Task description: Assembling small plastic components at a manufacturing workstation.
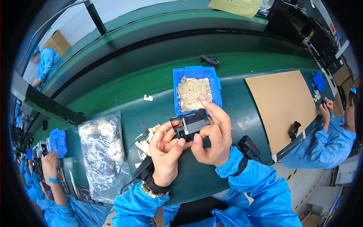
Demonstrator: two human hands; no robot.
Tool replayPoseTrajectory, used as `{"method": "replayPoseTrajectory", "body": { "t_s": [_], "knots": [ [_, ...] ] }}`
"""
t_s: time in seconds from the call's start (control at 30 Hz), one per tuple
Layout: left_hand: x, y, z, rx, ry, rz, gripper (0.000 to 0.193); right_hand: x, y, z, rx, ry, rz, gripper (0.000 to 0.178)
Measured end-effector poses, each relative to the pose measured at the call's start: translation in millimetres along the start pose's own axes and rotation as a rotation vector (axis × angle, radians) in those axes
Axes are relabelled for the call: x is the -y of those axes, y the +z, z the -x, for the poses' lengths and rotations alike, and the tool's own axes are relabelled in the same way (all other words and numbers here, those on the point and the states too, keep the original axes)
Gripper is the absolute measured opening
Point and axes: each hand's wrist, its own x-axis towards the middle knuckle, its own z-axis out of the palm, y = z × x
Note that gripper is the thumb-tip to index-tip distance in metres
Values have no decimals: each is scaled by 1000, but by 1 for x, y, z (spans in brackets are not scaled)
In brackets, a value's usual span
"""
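Note:
Both my hands are at a small black plastic housing (196, 122) with a grey panel across its front, held over the table before me. My left hand (165, 157) grips its left side, thumb at the lower edge and fingers behind. The right hand (214, 138) closes on its right side, thumb at the lower edge; the index finger reaches up past the top. Just beyond stands a blue bin (218, 89) with many cream-coloured flat pieces (194, 90) in it. More cut cream pieces (143, 146) lie loose left of my left hand.
A clear plastic bag (102, 159) of pale pieces lies at left, near a blue bin (58, 143). A brown cardboard sheet (281, 109) covers the right side. On the green conveyor sits a black part (209, 59). People work on both sides; a co-worker's hand (49, 166) is at left.

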Motion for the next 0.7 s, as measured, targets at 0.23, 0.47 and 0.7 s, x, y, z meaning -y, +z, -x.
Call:
{"method": "replayPoseTrajectory", "body": {
  "t_s": [0.23,0.47,0.7],
  "knots": [
    [-1,3,1,-7,16,-23,46,0,0,-1,0,-13,11,14],
    [-7,4,0,-30,-39,38,42,-6,5,6,-88,67,-187,25],
    [-1,3,-2,-31,-3,-8,39,4,11,6,20,268,-237,44]
  ]
}}
